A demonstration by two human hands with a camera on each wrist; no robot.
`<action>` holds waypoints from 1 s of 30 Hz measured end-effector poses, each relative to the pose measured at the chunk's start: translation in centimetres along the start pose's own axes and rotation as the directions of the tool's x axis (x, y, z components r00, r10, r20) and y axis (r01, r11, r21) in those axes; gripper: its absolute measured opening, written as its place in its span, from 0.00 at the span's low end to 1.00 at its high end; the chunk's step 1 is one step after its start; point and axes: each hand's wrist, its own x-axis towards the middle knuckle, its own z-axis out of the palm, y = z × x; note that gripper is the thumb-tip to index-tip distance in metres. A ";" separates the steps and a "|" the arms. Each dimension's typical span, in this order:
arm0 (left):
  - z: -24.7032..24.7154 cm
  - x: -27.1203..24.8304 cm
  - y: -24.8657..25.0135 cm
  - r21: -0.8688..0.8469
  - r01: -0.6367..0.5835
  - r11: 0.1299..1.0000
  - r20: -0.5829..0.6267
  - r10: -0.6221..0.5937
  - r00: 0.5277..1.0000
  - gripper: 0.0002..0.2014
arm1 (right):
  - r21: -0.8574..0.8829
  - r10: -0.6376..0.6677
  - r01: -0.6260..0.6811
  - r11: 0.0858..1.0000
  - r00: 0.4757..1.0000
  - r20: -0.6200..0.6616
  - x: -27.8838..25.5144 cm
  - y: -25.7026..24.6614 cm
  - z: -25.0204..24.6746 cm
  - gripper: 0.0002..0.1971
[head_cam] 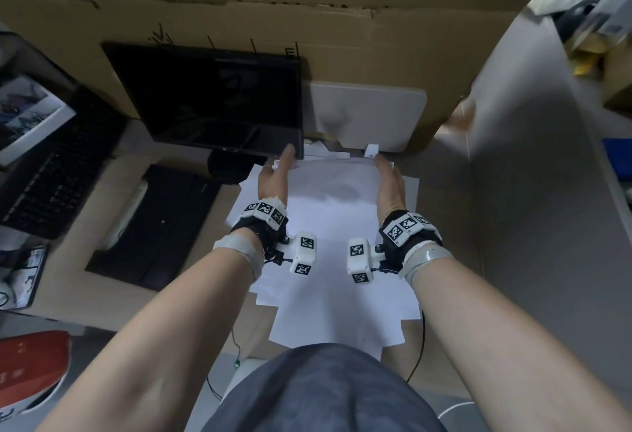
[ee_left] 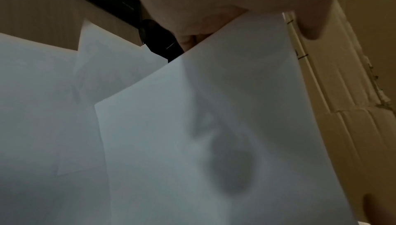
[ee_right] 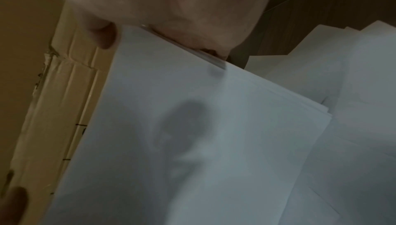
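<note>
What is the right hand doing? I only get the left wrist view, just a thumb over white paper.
Observer: In the head view the right hand holds the far right corner of the sheaf of paper; the left hand holds its far left corner.
Operator: One sheet or several?
Observer: Several. The right wrist view shows stacked edges under the palm.
Operator: What lies off to the left?
Observer: A black keyboard at the far left, apart from the papers.
</note>
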 end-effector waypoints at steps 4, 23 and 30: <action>-0.6 -0.5 -0.8 0.187 -0.119 0.975 0.101 0.101 0.990 0.42 | -0.186 -0.067 0.085 0.979 0.993 0.099 -0.4 0.7 -1.2 0.39; -1.4 4.9 -3.0 0.381 0.015 0.924 0.161 -0.083 0.984 0.22 | -0.327 0.072 -0.036 0.944 0.993 0.096 2.3 3.2 0.7 0.11; -4.0 10.6 -7.1 0.712 0.002 0.703 0.334 -0.340 0.879 0.39 | -0.278 0.192 -0.209 0.938 0.978 -0.087 3.5 6.4 2.4 0.26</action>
